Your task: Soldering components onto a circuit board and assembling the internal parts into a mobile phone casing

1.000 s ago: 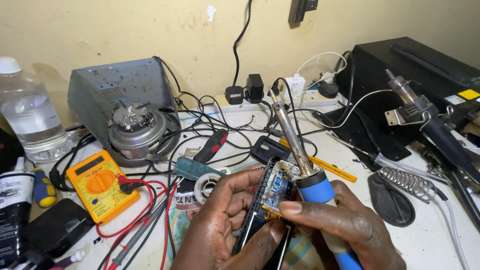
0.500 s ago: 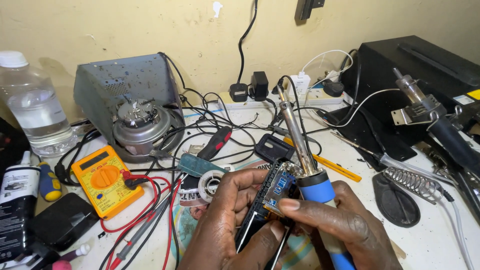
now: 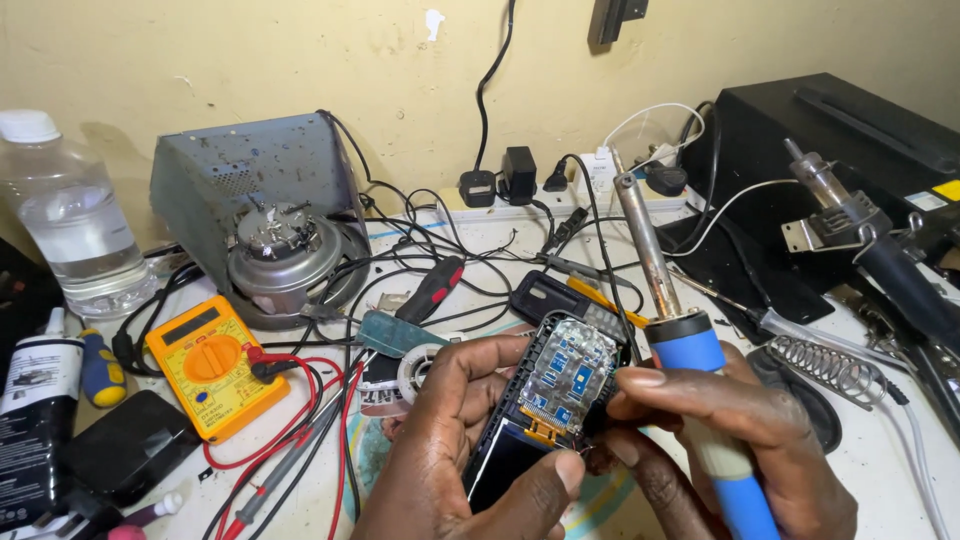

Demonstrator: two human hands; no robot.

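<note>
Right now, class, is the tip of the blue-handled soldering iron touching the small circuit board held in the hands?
No: the soldering iron in the right hand points up and away from the circuit board, its tip in the air.

Both hands sit low in the middle of the frame, close together. The left hand [image 3: 450,440] comes up from the bottom edge, fingers [image 3: 480,355] curled over the top of what it holds, thumb pressed across the lower front. The right hand [image 3: 730,440] is just to its right, fingertips touching the left's, index finger stretched leftward, the rest wrapped in a loose fist.
</note>
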